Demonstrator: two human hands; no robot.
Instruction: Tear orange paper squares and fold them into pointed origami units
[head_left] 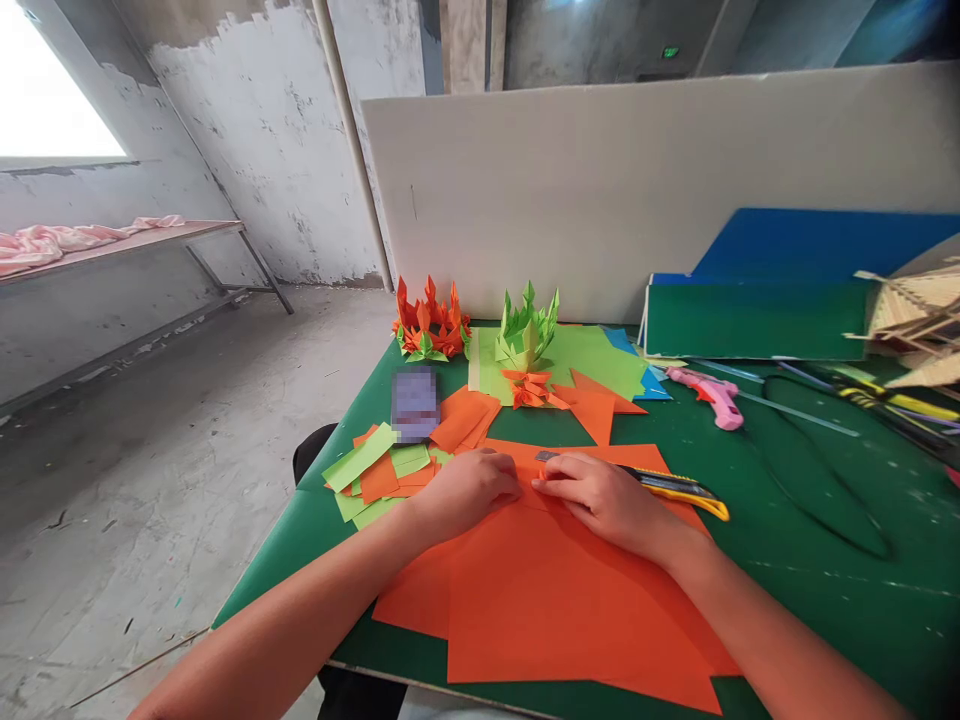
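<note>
Large orange paper sheets (555,600) lie stacked on the green table (810,560) in front of me. My left hand (465,490) rests on the paper's far part with fingers curled, pinching at a small fold. My right hand (607,495) lies beside it, fingertips pinched on the same spot of orange paper. A yellow utility knife (679,488) with its blade out lies on the paper just behind my right hand, partly hidden by it.
Cut green and orange paper pieces (382,470) lie at the left. Folded orange (431,325) and green (527,328) origami figures stand at the back, near a pink glue gun (712,395), blue and green boards (757,320) and a white partition (637,180).
</note>
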